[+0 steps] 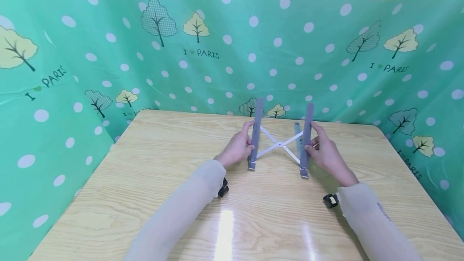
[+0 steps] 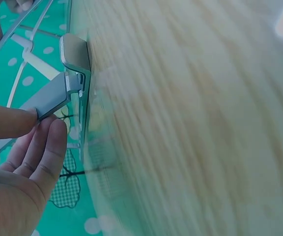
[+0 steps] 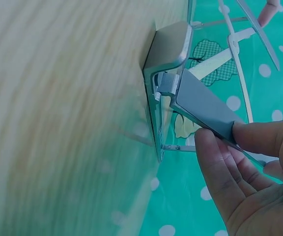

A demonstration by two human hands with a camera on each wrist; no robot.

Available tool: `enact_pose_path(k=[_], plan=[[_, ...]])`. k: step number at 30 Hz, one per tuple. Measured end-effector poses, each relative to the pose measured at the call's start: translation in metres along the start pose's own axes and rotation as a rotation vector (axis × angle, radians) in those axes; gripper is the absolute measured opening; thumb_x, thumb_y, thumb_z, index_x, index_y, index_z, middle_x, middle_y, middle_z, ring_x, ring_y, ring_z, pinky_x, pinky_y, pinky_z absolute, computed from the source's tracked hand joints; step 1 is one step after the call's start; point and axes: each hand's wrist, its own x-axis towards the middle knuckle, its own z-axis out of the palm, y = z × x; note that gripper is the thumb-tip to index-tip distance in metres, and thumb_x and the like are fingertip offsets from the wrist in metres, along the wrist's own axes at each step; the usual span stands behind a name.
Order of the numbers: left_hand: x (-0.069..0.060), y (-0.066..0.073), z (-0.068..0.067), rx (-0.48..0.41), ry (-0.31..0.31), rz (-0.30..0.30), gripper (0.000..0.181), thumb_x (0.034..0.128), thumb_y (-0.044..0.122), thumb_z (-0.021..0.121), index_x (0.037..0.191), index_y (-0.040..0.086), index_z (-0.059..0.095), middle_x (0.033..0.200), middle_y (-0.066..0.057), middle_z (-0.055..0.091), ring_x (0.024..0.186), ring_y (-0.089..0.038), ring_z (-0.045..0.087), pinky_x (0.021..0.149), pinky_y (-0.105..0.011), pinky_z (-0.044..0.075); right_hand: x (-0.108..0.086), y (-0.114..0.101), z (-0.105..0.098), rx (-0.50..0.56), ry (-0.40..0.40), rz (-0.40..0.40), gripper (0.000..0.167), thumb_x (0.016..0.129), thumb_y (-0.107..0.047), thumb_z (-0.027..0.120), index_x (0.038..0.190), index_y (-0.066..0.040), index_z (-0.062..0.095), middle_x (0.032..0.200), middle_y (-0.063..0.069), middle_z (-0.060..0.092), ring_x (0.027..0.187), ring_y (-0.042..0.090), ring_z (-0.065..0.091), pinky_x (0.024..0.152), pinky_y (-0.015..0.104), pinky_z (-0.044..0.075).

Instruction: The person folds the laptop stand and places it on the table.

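A grey folding laptop stand point(image 1: 279, 144) stands on the wooden table with its two long arms spread apart and raised off its base bars. Thin crossed braces join the arms in the middle. My left hand point(image 1: 237, 145) pinches the left arm point(image 1: 255, 132) between thumb and fingers; the left wrist view shows the thumb on the upper face of this arm point(image 2: 48, 98). On the other side, my right hand point(image 1: 326, 154) pinches the right arm point(image 1: 307, 134) likewise. A bent front lip point(image 3: 168, 49) shows close up in the right wrist view, near the table surface.
The wooden table point(image 1: 152, 164) reaches back to a green dotted curtain point(image 1: 203, 75) printed with trees, which also hangs along both sides. A dark wrist camera point(image 1: 330, 201) sits at the right sleeve, another point(image 1: 223, 188) at the left. Bright reflections lie on the near tabletop.
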Motion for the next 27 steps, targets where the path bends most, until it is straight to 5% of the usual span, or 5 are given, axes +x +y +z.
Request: enact_pose_path(k=[27], plan=[[-0.025, -0.017, -0.032, -0.016, 0.045, -0.085, 0.091, 0.0931, -0.009, 0.067, 0.164, 0.023, 0.019, 0.095, -0.009, 0.062, 0.082, -0.021, 0.064, 0.070, -0.032, 0.059, 0.017, -0.026, 0.031, 0.020, -0.036, -0.035, 0.082, 0.099, 0.006, 0.060, 0.165, -0.006, 0.013, 0.098, 0.019, 0.062, 0.079, 0.026, 0.061, 0.062, 0.033, 0.054]])
